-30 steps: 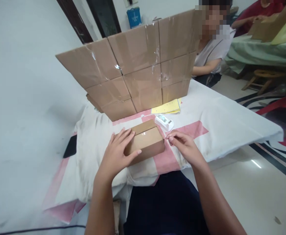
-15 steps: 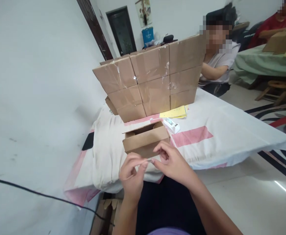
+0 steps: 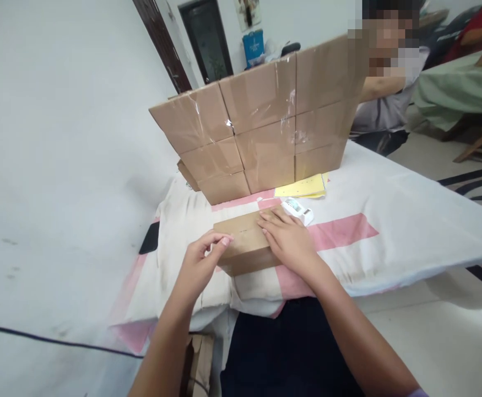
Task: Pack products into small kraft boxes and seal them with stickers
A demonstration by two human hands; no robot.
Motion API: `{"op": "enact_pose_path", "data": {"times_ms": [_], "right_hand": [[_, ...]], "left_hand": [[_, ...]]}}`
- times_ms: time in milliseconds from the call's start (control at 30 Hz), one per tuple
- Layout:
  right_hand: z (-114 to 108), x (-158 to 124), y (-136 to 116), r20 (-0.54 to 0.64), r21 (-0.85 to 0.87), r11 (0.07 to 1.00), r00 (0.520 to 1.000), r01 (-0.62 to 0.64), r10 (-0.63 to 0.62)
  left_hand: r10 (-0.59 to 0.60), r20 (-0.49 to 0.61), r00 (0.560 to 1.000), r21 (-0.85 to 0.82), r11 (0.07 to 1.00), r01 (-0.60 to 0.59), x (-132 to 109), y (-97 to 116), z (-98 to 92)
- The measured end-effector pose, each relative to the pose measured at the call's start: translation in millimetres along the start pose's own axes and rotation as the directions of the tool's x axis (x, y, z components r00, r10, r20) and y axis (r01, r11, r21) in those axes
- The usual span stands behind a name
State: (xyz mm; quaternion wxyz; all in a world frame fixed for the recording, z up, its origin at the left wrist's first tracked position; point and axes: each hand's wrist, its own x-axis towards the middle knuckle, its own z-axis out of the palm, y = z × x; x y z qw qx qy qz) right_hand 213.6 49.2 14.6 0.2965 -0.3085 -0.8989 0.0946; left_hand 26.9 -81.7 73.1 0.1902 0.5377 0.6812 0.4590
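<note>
A small cardboard box (image 3: 244,234) lies on the cloth-covered table in front of me, its lid down. My right hand (image 3: 288,234) rests on the right part of the lid with its fingers stretched out flat. At the box's left end, my left hand (image 3: 205,256) has thumb and forefinger pinched together. Whatever they may hold is too small to make out. Just behind the right hand sits a white tape dispenser (image 3: 298,210).
A wall of taped cardboard boxes (image 3: 265,121) stands at the table's back, with yellow paper (image 3: 301,187) at its foot. A black phone (image 3: 150,238) lies at the left edge. Another person (image 3: 383,105) sits behind the boxes. An open carton (image 3: 201,358) is below the table.
The small box's lid, open before, is now down. My hands, earlier together around a thin piece in front of the box, have parted: right onto the lid, left to the box's left end.
</note>
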Motion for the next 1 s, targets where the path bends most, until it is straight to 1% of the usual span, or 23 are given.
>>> {"op": "enact_pose_path", "data": {"times_ms": [67,167,267,400,467,600,767,867,1000], "right_hand": [[0,0,1,-0.009,0.016,1.0,1.0,-0.008,0.008],[-2,2,2,-0.015,0.044,0.999,1.0,-0.011,0.011],[-2,2,4,-0.02,0.073,0.997,1.0,-0.022,0.023],[0,1,5,-0.029,0.098,0.995,0.999,-0.035,0.038],[1,1,5,-0.032,0.104,0.994,0.999,-0.032,0.036],[1,1,6,-0.04,0.111,0.993,0.999,-0.032,0.036],[1,0,7,-0.041,0.117,0.992,0.998,-0.035,0.04],[1,0,6,-0.043,0.11,0.993,0.998,-0.032,0.037],[2,1,6,-0.047,0.097,0.995,0.999,-0.021,0.026]], "left_hand": [[-0.002,0.053,0.999,0.059,0.998,-0.001,8,2,-4.8],[-0.008,0.093,0.996,0.131,0.991,-0.005,15,2,-6.2],[-0.018,0.15,0.989,0.172,0.985,-0.008,21,-3,-6.3],[-0.048,0.22,0.974,0.179,0.984,0.008,29,-13,-8.3],[-0.06,0.22,0.974,0.183,0.983,0.019,33,-18,-8.3],[-0.072,0.169,0.983,0.208,0.978,0.036,36,-24,-4.4],[-0.063,0.131,0.989,0.24,0.97,0.03,40,-28,0.6],[-0.058,0.144,0.988,0.269,0.963,0.018,43,-28,1.4],[-0.118,0.204,0.972,0.305,0.951,0.052,47,-27,-0.1]]}}
